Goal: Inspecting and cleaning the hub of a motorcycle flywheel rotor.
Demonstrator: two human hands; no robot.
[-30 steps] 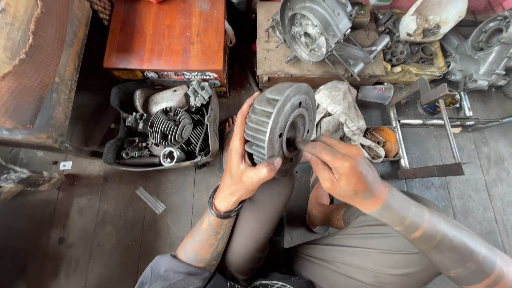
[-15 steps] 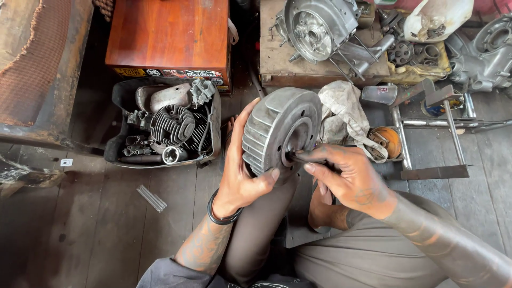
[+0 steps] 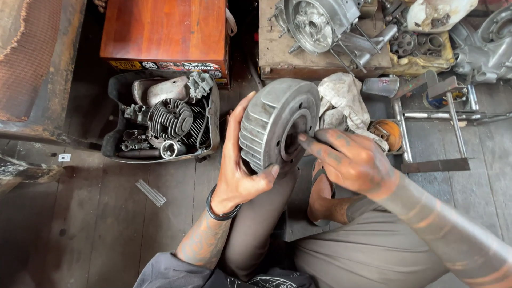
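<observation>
The left hand (image 3: 237,176) grips the finned drum (image 3: 277,128) by its rim, fingers spread, while the right hand (image 3: 352,160), fingers together, pokes its centre hole; the work looks mid-way.

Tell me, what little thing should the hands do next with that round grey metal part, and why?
Probably press the right hand fingertips a bit deeper into the centre hole of the finned metal drum. They already touch its rim there, and the left hand grips the drum's edge, holding it tilted above the lap.
</observation>
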